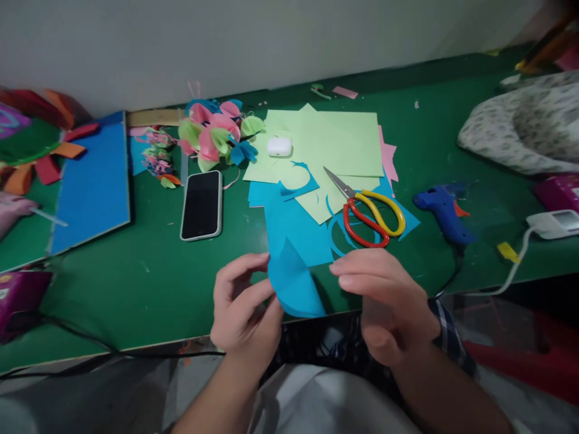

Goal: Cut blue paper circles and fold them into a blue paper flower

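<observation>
My left hand (242, 304) pinches a folded blue paper piece (292, 280) with a rounded lower edge, held just above the near edge of the green table (136, 283). To the right of the paper, my right hand (384, 295) hovers with its fingers stretched out toward it, holding nothing. Behind my hands lie blue paper sheets (294, 226) with cut-out curves, light green sheets (330, 141), and scissors (368, 214) with red and yellow handles.
A phone (201, 205) lies face up left of the sheets. Paper flowers (217, 132) and a white earbud case (279, 146) sit further back. A blue glue gun (446, 211) rests at right, a blue board (93, 181) at left, patterned cloth (525, 129) far right.
</observation>
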The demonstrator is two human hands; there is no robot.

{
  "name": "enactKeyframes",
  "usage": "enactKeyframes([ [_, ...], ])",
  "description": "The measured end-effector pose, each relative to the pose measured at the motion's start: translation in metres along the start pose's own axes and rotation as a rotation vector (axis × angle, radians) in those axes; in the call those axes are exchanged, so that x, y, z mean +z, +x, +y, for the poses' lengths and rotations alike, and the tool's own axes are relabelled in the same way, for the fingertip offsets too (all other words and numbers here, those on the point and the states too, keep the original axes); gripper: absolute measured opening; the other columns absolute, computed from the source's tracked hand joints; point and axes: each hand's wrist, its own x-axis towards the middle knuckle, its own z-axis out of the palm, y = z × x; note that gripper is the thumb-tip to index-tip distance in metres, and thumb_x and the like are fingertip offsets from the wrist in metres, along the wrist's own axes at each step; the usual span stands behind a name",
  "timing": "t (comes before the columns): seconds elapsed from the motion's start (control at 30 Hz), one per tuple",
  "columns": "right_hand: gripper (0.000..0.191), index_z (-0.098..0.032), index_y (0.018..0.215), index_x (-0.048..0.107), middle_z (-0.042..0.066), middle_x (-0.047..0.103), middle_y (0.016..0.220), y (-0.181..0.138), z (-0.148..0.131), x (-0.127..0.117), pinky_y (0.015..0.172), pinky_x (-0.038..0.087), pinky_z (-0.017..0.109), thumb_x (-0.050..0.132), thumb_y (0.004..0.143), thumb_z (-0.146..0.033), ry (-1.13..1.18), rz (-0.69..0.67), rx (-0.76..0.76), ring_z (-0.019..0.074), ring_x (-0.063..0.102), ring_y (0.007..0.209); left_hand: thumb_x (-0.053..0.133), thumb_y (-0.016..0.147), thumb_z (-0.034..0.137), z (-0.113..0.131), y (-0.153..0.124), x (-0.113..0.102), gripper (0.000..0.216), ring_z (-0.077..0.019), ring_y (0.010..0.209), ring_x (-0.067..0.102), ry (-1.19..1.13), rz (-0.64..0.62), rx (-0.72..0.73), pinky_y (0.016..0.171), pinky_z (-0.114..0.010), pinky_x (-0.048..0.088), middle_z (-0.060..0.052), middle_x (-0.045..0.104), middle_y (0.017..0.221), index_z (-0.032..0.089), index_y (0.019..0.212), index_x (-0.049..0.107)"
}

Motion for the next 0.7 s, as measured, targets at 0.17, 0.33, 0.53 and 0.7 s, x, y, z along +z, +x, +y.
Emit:
enactKeyframes([
  [0.17, 0.039, -0.022, 0.116, 0.063, 0.009, 0.07, 0.094, 0.0, 0.0, -0.003, 0.074, 0.055, 0.041, 0.055, 0.079, -0.014, 0.021, -0.137, 0.061, 0.0247, 0.067, 0.088, 0.067, 0.072, 0.004, -0.001, 0.002, -0.001, 0.02, -0.017, 0.089, 0.059, -0.077, 0.01, -0.008, 0.072, -0.031, 0.051, -0.003, 0.063, 0.094, 0.022, 0.081, 0.068],
  [0.33, 0.04, -0.028, 0.114, 0.064, 0.003, 0.071, 0.096, 0.001, 0.006, 0.0, 0.074, 0.055, 0.033, 0.059, 0.081, -0.007, 0.148, -0.23, 0.322, 0.0188, 0.065, 0.088, 0.066, 0.073, 0.003, 0.007, 0.009, -0.003, 0.018, -0.0116, 0.071, 0.056, -0.091, -0.171, -0.242, 0.06, -0.024, 0.047, 0.001, 0.059, 0.077, 0.021, 0.077, 0.064],
  [0.53, 0.019, -0.029, 0.091, 0.074, 0.001, 0.071, 0.081, 0.002, 0.012, 0.005, 0.063, 0.054, 0.026, 0.063, 0.083, -0.015, 0.231, -0.205, 0.607, 0.0152, 0.064, 0.077, 0.066, 0.074, 0.007, 0.02, 0.019, -0.007, 0.014, -0.0114, 0.072, 0.054, 0.089, -0.232, -0.232, 0.063, -0.024, 0.047, 0.001, 0.054, 0.079, 0.021, 0.074, 0.061],
  [0.7, 0.012, -0.029, 0.079, 0.076, 0.0, 0.07, 0.074, -0.001, 0.017, 0.011, 0.054, 0.056, 0.024, 0.071, 0.076, -0.018, 0.497, -0.114, 0.801, 0.0124, 0.063, 0.062, 0.065, 0.073, 0.008, 0.028, 0.024, -0.009, 0.014, -0.0113, 0.074, 0.054, 0.177, -0.271, -0.184, 0.065, -0.023, 0.046, 0.001, 0.053, 0.082, 0.02, 0.075, 0.058],
])
